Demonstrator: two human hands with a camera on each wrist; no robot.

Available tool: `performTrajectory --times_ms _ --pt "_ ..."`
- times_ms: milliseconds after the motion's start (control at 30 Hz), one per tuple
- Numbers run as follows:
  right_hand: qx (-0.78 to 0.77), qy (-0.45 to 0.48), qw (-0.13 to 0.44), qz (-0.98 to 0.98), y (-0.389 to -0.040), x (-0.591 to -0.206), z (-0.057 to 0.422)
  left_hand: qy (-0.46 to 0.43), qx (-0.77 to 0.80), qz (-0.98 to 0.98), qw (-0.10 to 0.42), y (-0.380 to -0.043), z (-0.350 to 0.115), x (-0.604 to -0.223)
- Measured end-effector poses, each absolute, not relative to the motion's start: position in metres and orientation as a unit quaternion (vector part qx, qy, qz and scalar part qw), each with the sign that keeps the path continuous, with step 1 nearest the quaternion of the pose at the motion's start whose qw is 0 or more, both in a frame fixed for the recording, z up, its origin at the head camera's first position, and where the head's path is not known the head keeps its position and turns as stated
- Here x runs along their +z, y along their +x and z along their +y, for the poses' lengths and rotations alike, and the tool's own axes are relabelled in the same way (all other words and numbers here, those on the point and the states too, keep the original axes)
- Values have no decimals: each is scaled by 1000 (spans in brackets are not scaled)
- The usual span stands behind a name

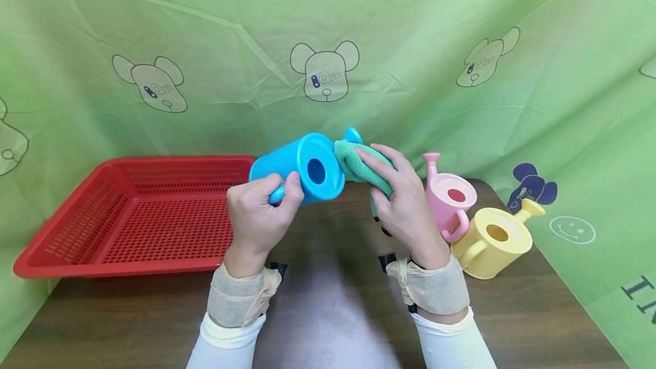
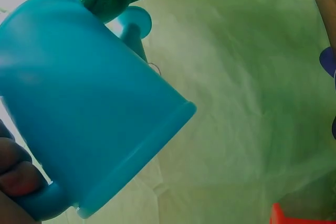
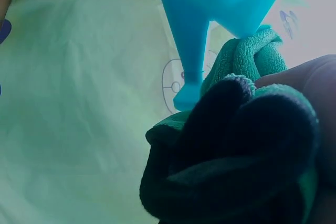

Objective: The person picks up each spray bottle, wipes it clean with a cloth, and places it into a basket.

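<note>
My left hand grips the handle of a blue watering can, holding it tilted above the table with its round top opening facing me. In the left wrist view the can's side fills much of the picture, fingers curled round the handle at lower left. My right hand holds a bunched green cloth against the can's top edge, beside the spout. Seen from the right wrist, the folded cloth meets the can's rim, and the blue spout points down past it.
A red perforated basket stands on the left of the brown table. On the right are a pink watering can and a yellow watering can, close together. A green printed curtain hangs behind and at the sides.
</note>
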State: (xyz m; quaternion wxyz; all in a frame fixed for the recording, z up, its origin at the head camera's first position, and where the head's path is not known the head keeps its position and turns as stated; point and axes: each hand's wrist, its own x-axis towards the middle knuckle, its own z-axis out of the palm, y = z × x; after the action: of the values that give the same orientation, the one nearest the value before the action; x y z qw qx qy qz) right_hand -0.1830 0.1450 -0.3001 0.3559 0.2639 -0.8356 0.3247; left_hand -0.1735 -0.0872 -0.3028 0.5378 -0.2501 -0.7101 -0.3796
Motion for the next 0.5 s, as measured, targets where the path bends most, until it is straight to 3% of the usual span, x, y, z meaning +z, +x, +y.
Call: performTrajectory --times_ms 500 --pt "316 240 367 -842 -184 -300 143 -289 -345 -731 513 -176 -83 -305"
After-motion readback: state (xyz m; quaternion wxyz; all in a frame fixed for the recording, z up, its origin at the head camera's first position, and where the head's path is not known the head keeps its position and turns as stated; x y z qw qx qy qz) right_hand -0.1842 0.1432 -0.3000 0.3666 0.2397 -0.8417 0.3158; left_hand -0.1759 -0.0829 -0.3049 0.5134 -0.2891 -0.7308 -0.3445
